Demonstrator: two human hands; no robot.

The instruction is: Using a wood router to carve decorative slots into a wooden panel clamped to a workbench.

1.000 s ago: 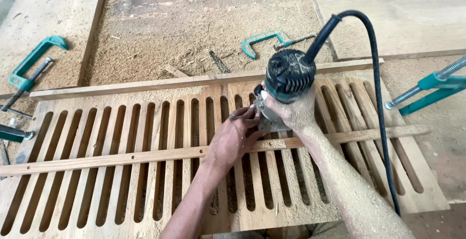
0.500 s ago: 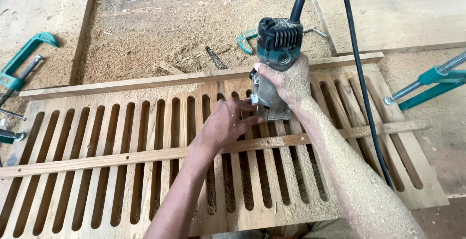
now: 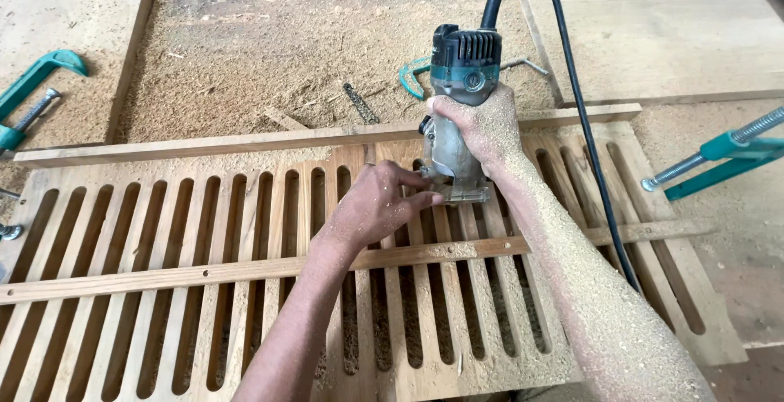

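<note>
The compact teal-and-black electric trim router with a silver metal body [image 3: 459, 116] stands upright on the wide slotted wooden panel [image 3: 245, 288], near its far edge and a little right of the middle, its clear base resting on the slats. A thick black power cord [image 3: 588, 149] rises from its ribbed top and loops down along your right forearm. Your right hand [image 3: 483, 128], dusted all over with sawdust, is wrapped tightly around the router's body just below the teal cap. Your left hand [image 3: 377, 206] lies on the panel just left of the tool, fingers curled, their tips pressing against the router's base. A thin wooden strip [image 3: 204, 271] crosses the slats below both hands, and a long wooden batten [image 3: 204, 145] runs along the panel's far edge right behind the router. Beyond it, sawdust covers the workbench [image 3: 269, 51], where a small teal clamp [image 3: 412, 75] lies. Larger teal clamps sit at the far left [image 3: 37, 84] and far right [image 3: 727, 153].
</note>
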